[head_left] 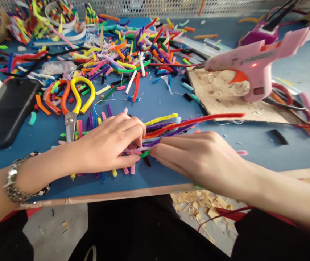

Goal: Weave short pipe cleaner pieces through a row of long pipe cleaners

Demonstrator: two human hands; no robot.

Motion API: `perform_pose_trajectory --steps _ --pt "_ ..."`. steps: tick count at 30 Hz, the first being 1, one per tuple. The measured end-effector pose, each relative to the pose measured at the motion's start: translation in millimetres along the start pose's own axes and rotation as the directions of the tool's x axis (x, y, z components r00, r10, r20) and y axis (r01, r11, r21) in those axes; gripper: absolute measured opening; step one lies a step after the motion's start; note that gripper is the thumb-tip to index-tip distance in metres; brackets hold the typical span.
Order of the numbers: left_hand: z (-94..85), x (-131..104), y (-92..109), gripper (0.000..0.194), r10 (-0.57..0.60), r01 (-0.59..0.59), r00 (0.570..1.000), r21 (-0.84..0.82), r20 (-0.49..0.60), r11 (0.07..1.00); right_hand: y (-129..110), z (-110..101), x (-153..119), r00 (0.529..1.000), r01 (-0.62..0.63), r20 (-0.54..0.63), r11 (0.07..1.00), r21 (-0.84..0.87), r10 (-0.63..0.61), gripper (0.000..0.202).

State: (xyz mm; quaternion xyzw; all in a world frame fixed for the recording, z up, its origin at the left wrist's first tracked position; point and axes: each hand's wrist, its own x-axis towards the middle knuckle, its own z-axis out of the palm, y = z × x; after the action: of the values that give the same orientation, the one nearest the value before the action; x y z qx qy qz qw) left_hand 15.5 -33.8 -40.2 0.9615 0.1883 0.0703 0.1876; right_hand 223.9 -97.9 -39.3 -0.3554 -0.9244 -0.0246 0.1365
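Observation:
My left hand (116, 141) lies curled over a woven bundle of pipe cleaners, thumb and fingers pressed on it. Short coloured ends (133, 169) stick out above and below that hand. From the bundle, a long red-orange pipe cleaner (206, 117), a purple one (178, 129) and a yellow one (161, 119) stretch to the right. My right hand (195, 156) is closed in a pinch at the tip of a green pipe cleaner (144, 154), close to the left thumb. Its fingertips are partly hidden. Most of the weave is covered by my left hand.
Scissors (71, 105) with orange and yellow handles lie behind my left hand, and a black phone (10, 108) at left. A pink glue gun (252, 65) with a lit light stands on cardboard (220, 98). Cut pipe cleaner pieces (133, 50) are heaped at the back.

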Motion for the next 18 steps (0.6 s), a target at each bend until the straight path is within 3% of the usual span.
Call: perform_pose_trajectory --steps 3,8,15,18 --pt "0.0 0 2 0.009 -0.008 0.008 1.0 0.013 0.0 1.0 1 2 2 0.998 0.009 -0.065 0.999 -0.05 -0.012 0.032" --pt "0.7 0 6 0.008 -0.012 0.013 1.0 0.051 -0.02 0.999 -5 -3 -3 0.992 0.11 -0.058 0.988 -0.105 -0.116 0.035" --pt "2.3 2 6 0.01 -0.032 0.033 0.999 0.049 -0.027 0.998 -6 7 -12 0.996 0.021 -0.092 0.99 0.138 -0.008 0.023" --pt "2.2 1 5 0.009 -0.017 0.018 1.0 0.028 -0.021 0.999 -2 8 -11 0.996 0.034 -0.09 0.984 0.173 -0.019 0.024"
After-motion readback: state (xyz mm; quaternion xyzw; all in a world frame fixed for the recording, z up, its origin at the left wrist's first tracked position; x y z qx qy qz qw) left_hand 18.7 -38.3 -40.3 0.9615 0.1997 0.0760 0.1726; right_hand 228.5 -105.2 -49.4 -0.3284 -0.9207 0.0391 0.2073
